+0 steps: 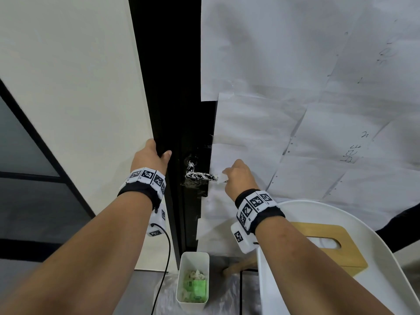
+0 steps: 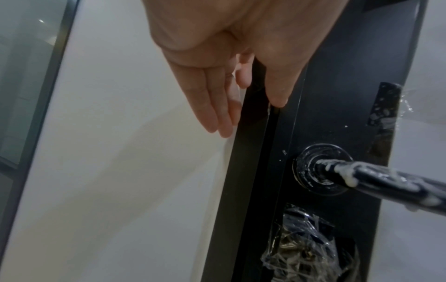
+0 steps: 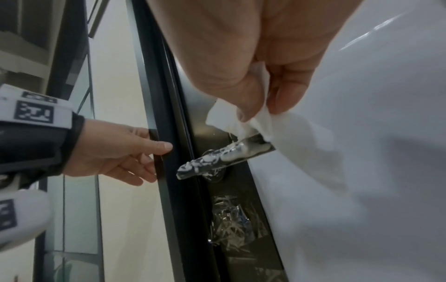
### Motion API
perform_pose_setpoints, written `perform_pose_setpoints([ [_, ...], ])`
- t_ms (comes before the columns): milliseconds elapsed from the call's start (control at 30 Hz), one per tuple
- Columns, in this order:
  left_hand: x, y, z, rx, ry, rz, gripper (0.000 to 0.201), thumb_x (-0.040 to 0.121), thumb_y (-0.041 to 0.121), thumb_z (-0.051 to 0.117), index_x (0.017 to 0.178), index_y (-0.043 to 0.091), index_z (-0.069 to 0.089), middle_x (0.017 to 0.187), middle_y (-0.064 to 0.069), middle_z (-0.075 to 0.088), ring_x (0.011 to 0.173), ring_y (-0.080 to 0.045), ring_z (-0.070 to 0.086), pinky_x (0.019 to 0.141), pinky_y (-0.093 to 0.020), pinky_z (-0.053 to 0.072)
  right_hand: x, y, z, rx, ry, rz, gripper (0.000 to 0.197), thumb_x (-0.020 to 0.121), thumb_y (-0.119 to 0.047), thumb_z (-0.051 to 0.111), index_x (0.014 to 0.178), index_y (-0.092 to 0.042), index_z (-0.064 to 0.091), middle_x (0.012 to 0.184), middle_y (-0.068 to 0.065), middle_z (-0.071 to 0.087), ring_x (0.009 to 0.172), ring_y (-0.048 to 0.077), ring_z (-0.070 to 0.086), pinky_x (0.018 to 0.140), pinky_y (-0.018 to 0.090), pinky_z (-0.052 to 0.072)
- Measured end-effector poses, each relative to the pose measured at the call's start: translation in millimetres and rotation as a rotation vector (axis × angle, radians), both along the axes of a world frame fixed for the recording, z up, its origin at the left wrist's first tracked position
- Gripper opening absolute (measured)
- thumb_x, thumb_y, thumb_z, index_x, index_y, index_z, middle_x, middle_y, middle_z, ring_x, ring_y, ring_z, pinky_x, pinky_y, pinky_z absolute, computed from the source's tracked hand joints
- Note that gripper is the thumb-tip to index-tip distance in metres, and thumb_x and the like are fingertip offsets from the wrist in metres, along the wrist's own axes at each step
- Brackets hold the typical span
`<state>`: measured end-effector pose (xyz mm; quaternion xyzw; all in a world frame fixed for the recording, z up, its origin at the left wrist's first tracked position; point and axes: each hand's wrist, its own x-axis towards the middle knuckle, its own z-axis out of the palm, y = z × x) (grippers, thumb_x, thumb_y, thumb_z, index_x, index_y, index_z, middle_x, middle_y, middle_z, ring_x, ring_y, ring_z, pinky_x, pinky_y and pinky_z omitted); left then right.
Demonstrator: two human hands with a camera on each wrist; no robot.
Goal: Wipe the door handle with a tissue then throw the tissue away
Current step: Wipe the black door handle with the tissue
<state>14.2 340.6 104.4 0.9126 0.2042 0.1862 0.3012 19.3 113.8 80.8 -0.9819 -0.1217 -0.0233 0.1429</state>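
The black door handle (image 1: 200, 176) (image 2: 386, 177) (image 3: 224, 154) sticks out level from the door and is smeared with white foam. My right hand (image 1: 223, 176) (image 3: 263, 112) pinches a crumpled white tissue (image 1: 220, 179) (image 3: 241, 124) between thumb and fingers. The tissue touches the handle's free end. Left of the handle, my left hand (image 1: 162, 153) (image 2: 251, 116) (image 3: 156, 162) holds the edge of the black door frame (image 2: 241, 190), thumb on the front face and fingers behind the edge.
A white bin (image 1: 193, 255) on the floor below the handle holds used tissues and something green. At lower right, a wooden-lidded tissue box (image 1: 341, 258) sits on a white chair (image 1: 375, 246). Clear plastic wraps the lock (image 2: 306, 248) under the handle. Paper sheets (image 1: 295, 87) cover the door.
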Motion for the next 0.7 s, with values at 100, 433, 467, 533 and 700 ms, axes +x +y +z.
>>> perform_pose_setpoints([
  [100,0,0,0,0.004,0.003,-0.001,0.032,0.089,0.039,0.060,0.095,0.011,0.046,0.079,-0.008,0.057,0.067,-0.028,0.053,0.059,-0.031,0.042,-1,-2,-1,-0.020,-0.001,-0.054,0.034,0.083,0.009,0.046,0.110,0.000,0.064,0.113,0.014,0.044,0.101,0.032,0.051,0.085,0.040,0.052],
  [433,0,0,0,0.007,0.013,-0.004,0.031,0.089,0.039,0.060,0.093,0.013,0.043,0.077,-0.006,0.054,0.067,-0.027,0.052,0.059,-0.030,0.041,0,7,6,0.164,-0.015,-0.002,0.033,0.087,0.005,0.049,0.112,-0.006,0.066,0.114,0.014,0.047,0.100,0.032,0.055,0.083,0.029,0.047],
  [467,0,0,0,0.009,0.010,-0.005,0.031,0.089,0.039,0.060,0.092,0.013,0.042,0.077,-0.006,0.054,0.067,-0.027,0.052,0.059,-0.030,0.040,3,4,8,0.213,-0.039,-0.028,0.032,0.087,0.005,0.049,0.110,-0.007,0.067,0.113,0.014,0.048,0.098,0.032,0.055,0.081,0.027,0.046],
  [533,0,0,0,0.007,0.008,-0.010,0.031,0.089,0.039,0.059,0.094,0.013,0.043,0.077,-0.006,0.054,0.067,-0.027,0.052,0.059,-0.030,0.040,5,-1,12,0.277,-0.048,-0.062,0.034,0.086,0.006,0.048,0.109,-0.010,0.066,0.110,0.014,0.053,0.096,0.030,0.057,0.081,0.027,0.045],
  [700,1,2,-1,0.008,0.002,-0.017,0.031,0.089,0.039,0.060,0.091,0.014,0.041,0.078,-0.007,0.055,0.069,-0.028,0.052,0.060,-0.031,0.040,8,-3,14,0.285,-0.040,-0.110,0.031,0.087,0.004,0.045,0.102,-0.014,0.064,0.102,0.011,0.057,0.094,0.029,0.058,0.075,0.029,0.044],
])
